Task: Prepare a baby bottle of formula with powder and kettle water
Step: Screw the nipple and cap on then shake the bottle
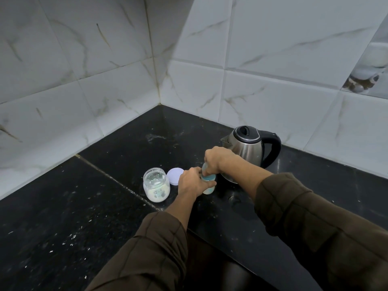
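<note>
White marbled wall tiles meet in a corner behind a black speckled stone desk.

Head view: a stainless steel kettle with a black lid and handle stands near the right-hand wall. Just in front of the kettle and to its left stands the small clear baby bottle with a teal collar, upright on the desk. The left hand wraps around the bottle's body, and the right hand curls over its top, gripping it from above. Further left of the kettle sit a clear glass jar of white powder, uncovered, and its pale lilac round lid, lying flat between the jar and the left hand.

Risks, as I judge them:
- If the top goes on crooked, the collar may cross-thread and leak.
- The left forearm passes close to the open jar, so a sideways nudge could tip it and spill powder.
- The right wrist is near the kettle's wall, which may be hot.

Count: one kettle, one bottle, one jar, one lid, two hands.
</note>
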The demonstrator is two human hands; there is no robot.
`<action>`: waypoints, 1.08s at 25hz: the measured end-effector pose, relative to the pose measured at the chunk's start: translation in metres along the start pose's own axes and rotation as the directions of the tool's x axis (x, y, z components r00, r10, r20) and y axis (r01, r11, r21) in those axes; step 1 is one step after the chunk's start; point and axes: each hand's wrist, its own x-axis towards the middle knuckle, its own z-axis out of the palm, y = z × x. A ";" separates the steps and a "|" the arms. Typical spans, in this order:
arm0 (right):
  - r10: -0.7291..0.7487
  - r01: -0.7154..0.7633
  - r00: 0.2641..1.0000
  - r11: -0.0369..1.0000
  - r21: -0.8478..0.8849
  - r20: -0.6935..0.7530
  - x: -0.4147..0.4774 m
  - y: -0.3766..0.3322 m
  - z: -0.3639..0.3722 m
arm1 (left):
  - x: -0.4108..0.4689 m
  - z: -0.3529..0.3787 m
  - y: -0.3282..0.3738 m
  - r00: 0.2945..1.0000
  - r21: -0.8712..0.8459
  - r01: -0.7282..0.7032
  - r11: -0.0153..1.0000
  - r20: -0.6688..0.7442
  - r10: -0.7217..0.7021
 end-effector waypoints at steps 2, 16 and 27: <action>0.004 -0.004 1.000 1.000 -0.012 -0.006 0.001 -0.003 -0.002 | 0.001 0.000 -0.001 1.000 0.007 -0.004 1.000 -0.003 0.004; -0.022 0.023 0.998 1.000 0.017 -0.059 0.000 0.010 0.019 | 0.002 -0.005 0.003 0.999 0.032 -0.046 0.998 -0.001 0.046; -0.164 0.311 0.940 0.776 0.549 -0.300 -0.008 0.048 0.029 | 0.016 -0.066 0.039 0.983 -0.192 -0.159 0.968 -0.125 0.137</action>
